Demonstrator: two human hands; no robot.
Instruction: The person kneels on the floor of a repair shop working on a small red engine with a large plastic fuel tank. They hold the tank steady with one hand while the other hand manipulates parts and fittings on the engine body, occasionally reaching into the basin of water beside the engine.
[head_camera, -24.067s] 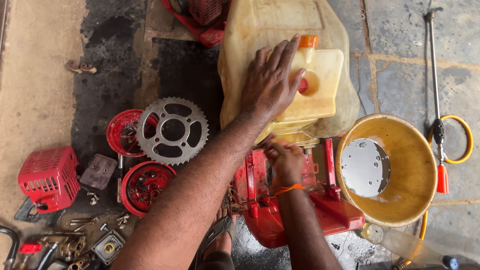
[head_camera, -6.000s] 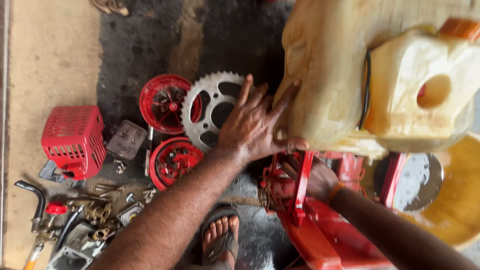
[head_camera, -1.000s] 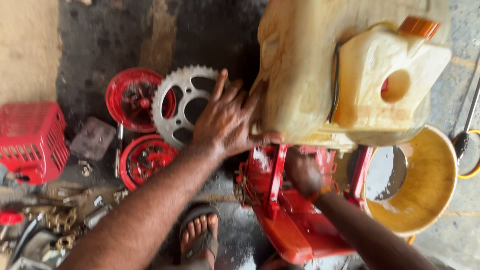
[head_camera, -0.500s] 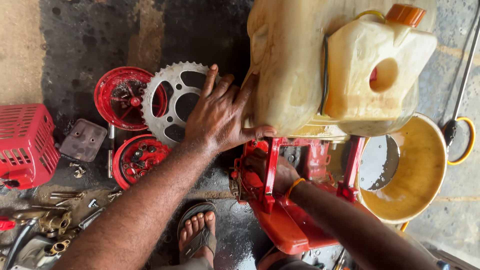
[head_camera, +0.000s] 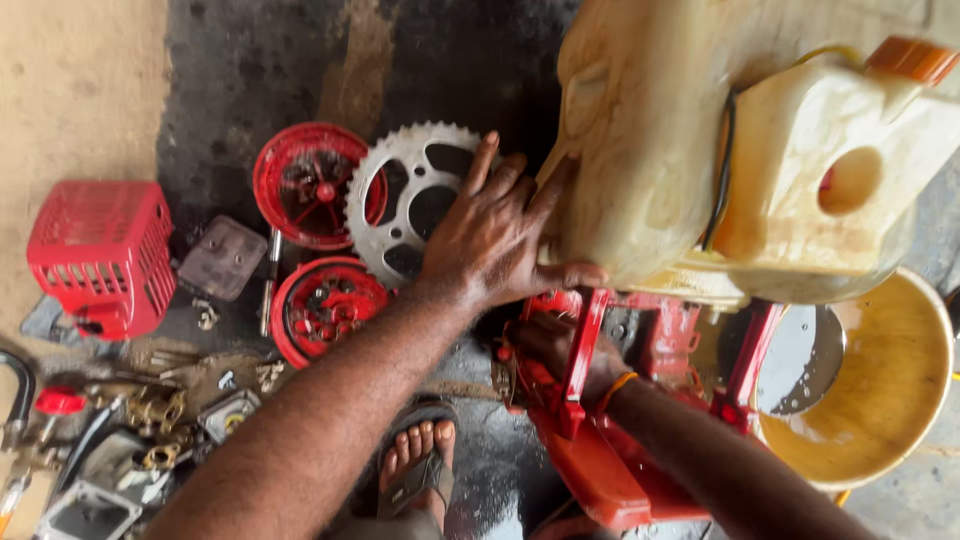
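A large yellowish plastic tank (head_camera: 650, 150) is tilted up above a red metal frame (head_camera: 600, 440), with a smaller cream tank with an orange cap (head_camera: 830, 170) mounted on its side. My left hand (head_camera: 495, 235) presses flat against the big tank's left lower edge, thumb hooked under it. My right hand (head_camera: 560, 355) reaches under the tank into the red frame, behind a red upright bar; its fingers are hidden among the parts there. An orange band sits on that wrist.
A grey toothed sprocket (head_camera: 400, 205) lies over two red round housings (head_camera: 305, 185) on the dark oily floor. A red vented cover (head_camera: 100, 255) and loose fittings lie at left. A yellow funnel-shaped bowl (head_camera: 880, 390) is at right. My sandalled foot (head_camera: 415, 470) is below.
The view shifted so the tank and hands sit further right. My left hand stays pressed on the tank and my right hand stays inside the red frame.
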